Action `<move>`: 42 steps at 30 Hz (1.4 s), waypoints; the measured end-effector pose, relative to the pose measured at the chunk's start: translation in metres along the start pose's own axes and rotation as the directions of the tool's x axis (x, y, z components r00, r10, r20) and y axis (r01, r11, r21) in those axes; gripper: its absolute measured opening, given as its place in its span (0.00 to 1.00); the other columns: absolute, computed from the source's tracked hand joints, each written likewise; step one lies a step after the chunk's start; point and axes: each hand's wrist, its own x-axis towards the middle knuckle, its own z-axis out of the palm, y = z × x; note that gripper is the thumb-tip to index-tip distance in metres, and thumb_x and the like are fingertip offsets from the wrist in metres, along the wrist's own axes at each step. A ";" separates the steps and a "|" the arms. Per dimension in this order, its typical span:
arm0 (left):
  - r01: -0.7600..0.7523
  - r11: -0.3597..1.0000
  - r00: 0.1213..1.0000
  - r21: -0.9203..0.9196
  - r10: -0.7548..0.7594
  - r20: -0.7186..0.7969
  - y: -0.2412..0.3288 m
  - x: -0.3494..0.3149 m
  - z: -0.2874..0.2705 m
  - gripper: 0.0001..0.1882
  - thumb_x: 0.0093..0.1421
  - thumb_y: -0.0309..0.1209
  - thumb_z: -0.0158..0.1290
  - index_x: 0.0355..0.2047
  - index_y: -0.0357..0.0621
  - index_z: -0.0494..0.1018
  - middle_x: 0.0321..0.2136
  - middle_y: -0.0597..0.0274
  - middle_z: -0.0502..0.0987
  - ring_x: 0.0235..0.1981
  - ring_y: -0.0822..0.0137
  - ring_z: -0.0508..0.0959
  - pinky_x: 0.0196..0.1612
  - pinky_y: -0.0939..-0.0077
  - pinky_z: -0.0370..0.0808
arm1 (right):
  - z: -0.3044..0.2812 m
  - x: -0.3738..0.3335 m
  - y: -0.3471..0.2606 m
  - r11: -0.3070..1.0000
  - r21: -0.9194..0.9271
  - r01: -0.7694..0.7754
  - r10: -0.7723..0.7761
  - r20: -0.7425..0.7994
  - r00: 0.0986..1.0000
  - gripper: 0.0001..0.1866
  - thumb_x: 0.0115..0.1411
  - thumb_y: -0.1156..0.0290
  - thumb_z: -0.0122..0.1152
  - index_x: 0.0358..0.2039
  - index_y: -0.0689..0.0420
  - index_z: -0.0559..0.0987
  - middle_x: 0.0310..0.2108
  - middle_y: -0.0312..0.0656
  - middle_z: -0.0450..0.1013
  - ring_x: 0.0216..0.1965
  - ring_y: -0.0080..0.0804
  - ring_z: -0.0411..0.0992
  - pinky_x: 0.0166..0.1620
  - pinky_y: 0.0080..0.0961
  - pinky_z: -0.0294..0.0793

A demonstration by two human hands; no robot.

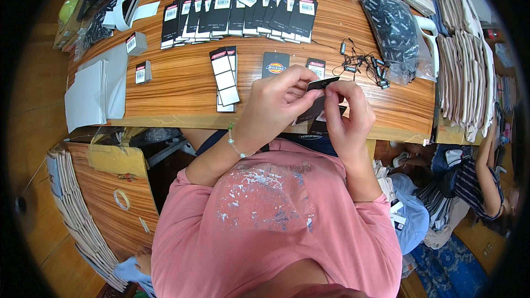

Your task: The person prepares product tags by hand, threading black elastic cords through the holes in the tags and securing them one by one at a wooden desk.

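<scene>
Close to the table's front edge, my left hand [281, 99] pinches a black hang tag [316, 104] between thumb and fingers. At the tag's top end, the fingertips of my right hand [350, 111] are closed on it; whether a cord is also between them is too small to tell. Just beyond my hands lie a black card with a coloured emblem [275, 64] and a tag with a white label [316, 67]. Loose black cords with small clips [375, 70] lie tangled to the right. Left of my hands rest long strips with blank white panels [223, 77].
Overlapping black tags with cords [237, 14] line the table's far side. A plastic bag of black clips [389, 33] lies right, near folded garments [466, 77]. Small label stacks [143, 72] and white paper [88, 96] lie left. Another person's arm [486, 165] shows at far right.
</scene>
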 end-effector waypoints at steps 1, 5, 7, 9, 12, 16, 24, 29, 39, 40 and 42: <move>0.004 1.000 1.000 -0.004 -0.004 0.004 0.002 0.000 0.000 0.10 0.50 0.22 0.55 0.34 0.35 0.69 0.25 0.59 0.76 0.26 0.77 0.77 0.28 0.85 0.75 | 0.000 0.000 0.000 1.000 -0.004 0.003 -0.003 -0.001 1.000 0.10 0.43 0.88 0.54 0.27 0.62 0.70 0.21 0.43 0.68 0.20 0.36 0.66 0.24 0.25 0.65; 0.007 1.000 1.000 -0.021 -0.007 0.026 0.002 -0.001 0.003 0.11 0.50 0.23 0.56 0.34 0.36 0.69 0.26 0.58 0.76 0.26 0.74 0.78 0.28 0.83 0.76 | -0.001 0.001 -0.002 1.000 -0.028 0.007 -0.007 -0.005 1.000 0.10 0.42 0.88 0.54 0.26 0.62 0.70 0.20 0.43 0.67 0.19 0.36 0.65 0.22 0.27 0.63; -0.041 0.999 0.999 0.027 0.040 0.016 0.002 -0.002 0.005 0.12 0.49 0.21 0.56 0.35 0.35 0.70 0.26 0.60 0.75 0.27 0.78 0.76 0.27 0.87 0.74 | -0.002 0.002 -0.002 0.999 -0.037 0.007 -0.007 0.002 1.000 0.11 0.41 0.89 0.53 0.26 0.62 0.70 0.19 0.43 0.67 0.19 0.36 0.65 0.22 0.27 0.63; -0.100 0.992 0.995 0.071 0.100 0.002 0.002 -0.004 0.005 0.12 0.48 0.20 0.57 0.35 0.35 0.71 0.26 0.61 0.74 0.27 0.79 0.75 0.27 0.89 0.73 | -0.005 0.002 -0.004 0.999 -0.039 0.009 -0.009 0.015 1.000 0.11 0.41 0.89 0.53 0.26 0.62 0.70 0.19 0.43 0.67 0.19 0.36 0.65 0.23 0.27 0.64; -0.206 0.969 0.978 0.133 0.208 -0.001 0.003 -0.004 0.006 0.12 0.48 0.20 0.57 0.34 0.35 0.72 0.26 0.60 0.75 0.26 0.76 0.77 0.27 0.86 0.74 | -0.006 -0.003 -0.003 1.000 -0.018 -0.001 0.001 0.012 1.000 0.09 0.42 0.89 0.53 0.26 0.62 0.70 0.19 0.42 0.68 0.19 0.31 0.66 0.23 0.23 0.65; -0.331 0.902 0.943 0.276 0.322 0.077 0.007 -0.004 0.002 0.11 0.47 0.23 0.58 0.33 0.37 0.73 0.26 0.59 0.75 0.24 0.70 0.77 0.25 0.81 0.73 | -0.009 -0.008 -0.008 0.929 0.268 -0.256 0.268 -0.008 0.963 0.08 0.45 0.88 0.51 0.26 0.63 0.69 0.19 0.40 0.68 0.20 0.24 0.66 0.25 0.17 0.66; -0.432 0.798 0.899 0.421 0.418 0.129 0.012 -0.005 0.004 0.10 0.47 0.28 0.57 0.31 0.41 0.73 0.25 0.60 0.75 0.23 0.64 0.76 0.24 0.77 0.71 | -0.010 -0.014 -0.005 0.996 0.052 -0.079 0.081 -0.054 0.995 0.06 0.48 0.87 0.50 0.25 0.63 0.68 0.22 0.37 0.68 0.22 0.18 0.65 0.26 0.14 0.66; -0.460 0.761 0.884 0.458 0.439 0.161 0.011 -0.006 0.006 0.10 0.48 0.28 0.56 0.32 0.41 0.73 0.25 0.61 0.75 0.24 0.64 0.76 0.24 0.76 0.71 | -0.015 -0.009 -0.008 0.695 0.554 -0.458 0.494 0.096 0.864 0.07 0.52 0.86 0.49 0.27 0.60 0.64 0.22 0.35 0.67 0.22 0.15 0.65 0.24 0.12 0.64; -0.455 0.812 0.890 0.365 0.429 0.154 0.013 0.000 0.006 0.08 0.47 0.24 0.55 0.30 0.40 0.74 0.27 0.61 0.76 0.27 0.64 0.76 0.28 0.76 0.72 | -0.021 -0.009 -0.012 0.693 0.560 -0.454 0.472 0.123 0.873 0.09 0.55 0.84 0.50 0.31 0.60 0.61 0.26 0.35 0.67 0.26 0.16 0.68 0.28 0.10 0.68; -0.482 0.809 0.875 0.337 0.465 0.136 0.013 0.002 0.005 0.08 0.46 0.23 0.55 0.29 0.40 0.74 0.28 0.61 0.76 0.28 0.64 0.77 0.29 0.76 0.73 | -0.023 -0.007 -0.013 0.648 0.596 -0.474 0.485 0.157 0.860 0.09 0.55 0.84 0.50 0.32 0.60 0.61 0.26 0.36 0.67 0.27 0.17 0.69 0.28 0.11 0.69; -0.535 0.788 0.843 0.304 0.523 0.128 0.012 0.003 0.003 0.08 0.46 0.23 0.55 0.30 0.40 0.74 0.28 0.61 0.76 0.28 0.64 0.77 0.30 0.76 0.73 | -0.026 -0.004 -0.015 0.597 0.626 -0.502 0.493 0.208 0.845 0.10 0.55 0.83 0.50 0.33 0.60 0.60 0.27 0.38 0.68 0.28 0.20 0.72 0.28 0.13 0.72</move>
